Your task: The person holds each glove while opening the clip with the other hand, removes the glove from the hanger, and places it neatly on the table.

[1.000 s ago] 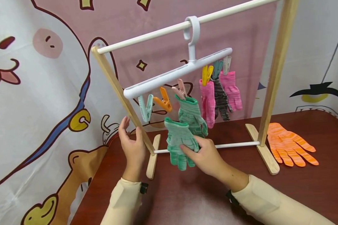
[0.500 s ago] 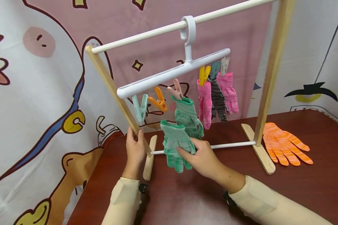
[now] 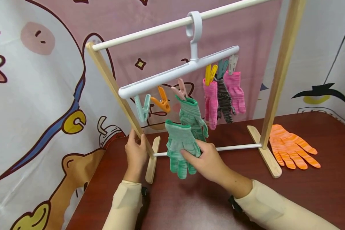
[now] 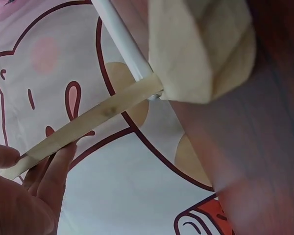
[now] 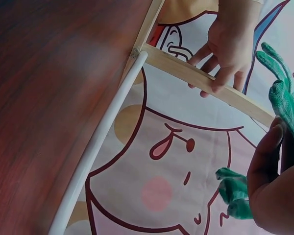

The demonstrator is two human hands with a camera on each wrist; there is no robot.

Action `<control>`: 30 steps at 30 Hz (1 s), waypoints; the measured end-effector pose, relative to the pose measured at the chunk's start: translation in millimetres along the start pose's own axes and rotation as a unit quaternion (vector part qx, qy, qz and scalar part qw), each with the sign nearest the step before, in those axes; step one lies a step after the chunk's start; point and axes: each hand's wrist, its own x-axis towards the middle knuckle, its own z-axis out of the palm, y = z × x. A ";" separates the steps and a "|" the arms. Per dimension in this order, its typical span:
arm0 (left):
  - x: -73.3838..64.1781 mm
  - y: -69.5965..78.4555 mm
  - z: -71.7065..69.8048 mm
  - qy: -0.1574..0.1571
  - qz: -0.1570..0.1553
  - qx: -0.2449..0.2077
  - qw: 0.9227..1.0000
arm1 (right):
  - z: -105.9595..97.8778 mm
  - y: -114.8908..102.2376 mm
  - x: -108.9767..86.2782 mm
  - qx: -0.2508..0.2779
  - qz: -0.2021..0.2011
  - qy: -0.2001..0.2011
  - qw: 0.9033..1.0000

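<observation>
In the head view, my left hand (image 3: 135,155) holds the left wooden post (image 3: 110,84) of a small drying rack low down, thumb on one side and fingers on the other. My right hand (image 3: 211,161) pinches a green knit glove (image 3: 179,145) by its side, cuff up and fingers down. Just behind it, a second green glove (image 3: 191,111) hangs from a pink clothespin (image 3: 181,89). An orange clothespin (image 3: 162,101) and a mint clothespin (image 3: 142,108) hang without gloves on the left part of the white hanger (image 3: 166,75). In the right wrist view, green glove fingers (image 5: 272,63) show beside my right hand.
Farther right on the hanger, a pink glove (image 3: 210,103), a grey-black glove (image 3: 225,99) and another pink glove (image 3: 236,91) hang from clothespins. An orange glove (image 3: 293,148) lies on the brown table (image 3: 184,204) by the right rack foot (image 3: 264,153). A cartoon cloth backs the scene.
My left hand has moved from beside the left post onto it and now grips it. My right hand keeps holding the green glove in nearly the same place. The head view shifted slightly.
</observation>
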 end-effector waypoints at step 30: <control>-0.3 0.0 -0.5 -0.013 0.014 0.019 1.000 | -13.2 10.6 -10.2 -0.009 0.040 -0.081 0.996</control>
